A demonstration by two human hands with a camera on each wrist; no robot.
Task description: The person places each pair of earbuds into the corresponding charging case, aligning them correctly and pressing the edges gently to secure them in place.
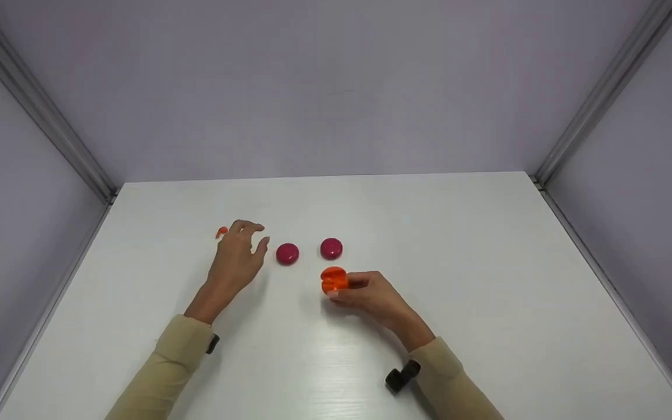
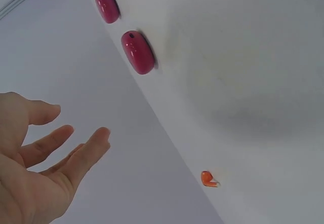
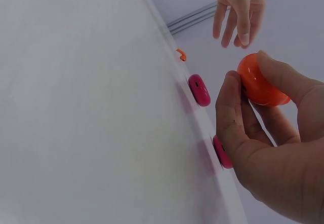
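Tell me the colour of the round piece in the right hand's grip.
Orange: the round piece, pinched by the right hand, shows best in the right wrist view.

Beige sleeves (image 1: 167, 361) — black wrist mounts (image 1: 401, 376)

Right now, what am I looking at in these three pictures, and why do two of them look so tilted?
These are a person's two bare hands working on a white table, with no machine involved. The big picture comes from a camera on the person's head, looking down. The other two come from small cameras strapped to each wrist, so they look tilted. On the table lie two dark pink round pieces and a tiny orange piece. The right hand pinches an orange round shell, which the right wrist picture shows close up. The left hand holds nothing; its fingers are loosely spread, close by the tiny orange piece.
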